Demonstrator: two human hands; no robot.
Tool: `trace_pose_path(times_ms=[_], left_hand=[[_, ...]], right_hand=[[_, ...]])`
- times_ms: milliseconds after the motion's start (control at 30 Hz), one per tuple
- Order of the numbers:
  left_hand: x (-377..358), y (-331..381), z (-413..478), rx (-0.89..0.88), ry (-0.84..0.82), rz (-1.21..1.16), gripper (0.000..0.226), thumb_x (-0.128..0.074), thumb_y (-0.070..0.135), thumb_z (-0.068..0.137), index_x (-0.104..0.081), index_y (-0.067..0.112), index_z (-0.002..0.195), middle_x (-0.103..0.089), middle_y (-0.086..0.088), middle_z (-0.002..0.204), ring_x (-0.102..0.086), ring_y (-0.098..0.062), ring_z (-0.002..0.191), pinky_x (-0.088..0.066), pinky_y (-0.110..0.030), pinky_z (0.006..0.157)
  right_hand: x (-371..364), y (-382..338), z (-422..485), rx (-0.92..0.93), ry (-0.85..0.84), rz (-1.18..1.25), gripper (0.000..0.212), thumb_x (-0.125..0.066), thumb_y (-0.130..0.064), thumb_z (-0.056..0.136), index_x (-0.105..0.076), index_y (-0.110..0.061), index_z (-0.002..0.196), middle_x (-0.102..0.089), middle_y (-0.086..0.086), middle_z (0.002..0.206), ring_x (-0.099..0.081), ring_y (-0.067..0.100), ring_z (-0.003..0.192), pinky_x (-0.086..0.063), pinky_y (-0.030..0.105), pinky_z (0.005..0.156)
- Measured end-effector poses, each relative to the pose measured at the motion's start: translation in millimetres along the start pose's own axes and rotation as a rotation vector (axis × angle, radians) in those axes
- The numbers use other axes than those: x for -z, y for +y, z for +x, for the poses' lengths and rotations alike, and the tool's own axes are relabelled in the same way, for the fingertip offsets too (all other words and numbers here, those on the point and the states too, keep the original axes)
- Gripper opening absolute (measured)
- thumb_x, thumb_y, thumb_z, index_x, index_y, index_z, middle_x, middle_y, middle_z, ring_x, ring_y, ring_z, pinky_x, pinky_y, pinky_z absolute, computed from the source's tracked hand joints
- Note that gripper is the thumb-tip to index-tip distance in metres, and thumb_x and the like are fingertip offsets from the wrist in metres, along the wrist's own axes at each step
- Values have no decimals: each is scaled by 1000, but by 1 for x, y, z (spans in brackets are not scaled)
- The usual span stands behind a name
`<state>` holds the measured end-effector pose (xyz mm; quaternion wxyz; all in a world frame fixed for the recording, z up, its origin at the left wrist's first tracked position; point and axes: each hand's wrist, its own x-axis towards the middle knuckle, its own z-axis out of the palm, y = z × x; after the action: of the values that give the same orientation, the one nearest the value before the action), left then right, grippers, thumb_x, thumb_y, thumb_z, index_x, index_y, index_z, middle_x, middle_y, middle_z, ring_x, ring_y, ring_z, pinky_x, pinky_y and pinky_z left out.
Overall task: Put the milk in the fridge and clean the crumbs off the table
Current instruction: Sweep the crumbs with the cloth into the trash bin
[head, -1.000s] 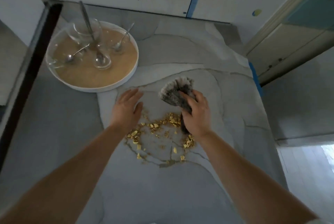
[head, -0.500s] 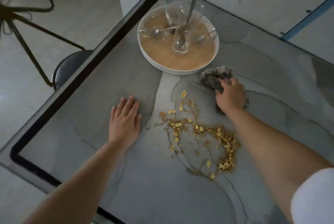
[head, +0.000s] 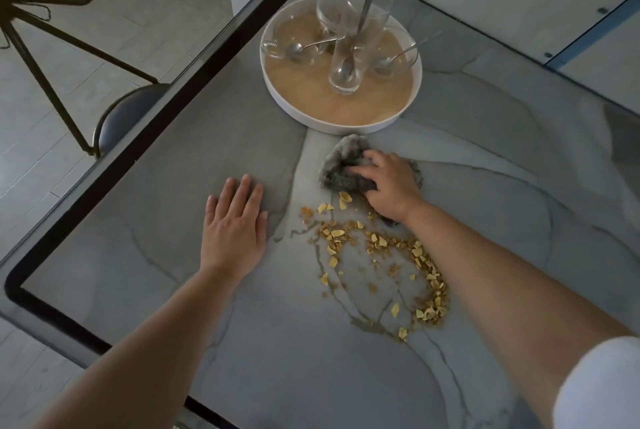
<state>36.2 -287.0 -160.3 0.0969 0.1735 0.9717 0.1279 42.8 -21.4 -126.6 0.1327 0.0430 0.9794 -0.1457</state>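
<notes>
The right hand grips a bunched grey fluffy cloth, fingers curled over it, pressing it onto the grey marble-veined counter. The left hand lies flat on the counter with fingers straight and close together, holding nothing. The scattered yellow crumbs lie between the two arms, just nearer the person than the cloth. No milk is in view.

The main risk appears to be scatter. The crumbs are dry and light, so a fast stroke would likely flick them sideways, or over the black-rimmed counter edge onto the floor. The left hand sits well to the side of the pile, not cupped at the edge, so nothing is placed to catch them.

The right forearm runs along the right fringe of the crumbs and could drag some or pick them up on the skin.

The cloth is very near the round white tray with a wooden base. A backward swing could knock it and rattle the tall clear glass holding a long spoon, which looks top-heavy.
</notes>
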Motion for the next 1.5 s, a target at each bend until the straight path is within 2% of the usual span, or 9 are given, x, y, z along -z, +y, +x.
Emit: trace_pose_path(times_ms=[133, 333, 533, 667, 767, 900, 1133, 1333, 1500], left_hand=[[0, -1, 0, -9, 13, 5, 67, -10, 45, 90, -35, 14, 144, -26, -6, 154, -16, -28, 144, -7, -43, 115], [-1, 2, -7, 18, -24, -8, 53, -22, 36, 97, -29, 17, 146, -17, -5, 157, -9, -26, 146, -3, -41, 116], [11, -12, -21, 70, -40, -16, 51, -28, 33, 100, -22, 18, 148, -9, -3, 159, 0, -23, 147, 1, -40, 117], [13, -22, -19, 112, -36, -29, 56, -26, 36, 100, -13, 15, 150, -4, -2, 159, 3, -20, 146, 4, -37, 117], [11, -27, -17, 83, 8, -25, 62, -16, 43, 95, -21, 11, 148, -14, -6, 157, -8, -24, 146, 0, -38, 116], [5, -32, -22, 66, 3, -3, 72, -3, 47, 87, -18, 11, 148, -12, -5, 158, -5, -22, 146, 4, -35, 114], [4, -35, -20, 88, 26, -22, 70, -8, 41, 89, -24, 2, 145, -21, -12, 155, -15, -26, 145, -5, -39, 115], [5, -35, -20, 107, 24, -11, 63, -16, 37, 93, -20, 5, 147, -15, -9, 157, -9, -23, 146, 0, -36, 116], [6, -27, -24, 120, 24, -16, 53, -32, 27, 100, -21, 7, 147, -14, -8, 157, -7, -24, 146, -2, -40, 117]], right_hand=[[3, 0, -19, 140, -143, -12, 61, -50, -2, 78, -53, -35, 129, -36, 2, 146, -26, 24, 135, -15, 38, 113], [26, 8, -44, 204, -324, -88, 59, -50, 2, 74, -61, -32, 121, -39, -2, 144, -29, 19, 132, -14, 36, 113], [43, -29, -33, 249, -90, 102, 61, -39, -9, 59, -70, -24, 110, -54, 8, 131, -43, 29, 121, -25, 37, 104], [34, -74, 15, 302, -22, 83, 61, -39, -12, 61, -68, -23, 113, -54, 11, 131, -45, 32, 121, -30, 38, 102], [18, -100, 52, 283, -4, 39, 64, -41, -10, 68, -56, -26, 128, -48, 10, 136, -41, 33, 124, -31, 38, 104], [-1, -121, 75, 204, -133, -8, 90, -47, 2, 74, -9, -33, 148, -41, 2, 142, -34, 28, 129, -28, 43, 107], [-5, -103, 34, 411, -324, -49, 78, -37, -14, 59, -46, -30, 135, -45, -2, 141, -34, 21, 131, -19, 36, 108], [1, -77, -18, 488, -468, -100, 71, -50, 4, 70, -51, -31, 131, -45, -7, 141, -28, 16, 134, -7, 33, 111], [8, -50, -40, 526, -536, -154, 66, -52, 4, 70, -57, -31, 126, -48, -8, 136, -31, 16, 132, -9, 35, 112]])
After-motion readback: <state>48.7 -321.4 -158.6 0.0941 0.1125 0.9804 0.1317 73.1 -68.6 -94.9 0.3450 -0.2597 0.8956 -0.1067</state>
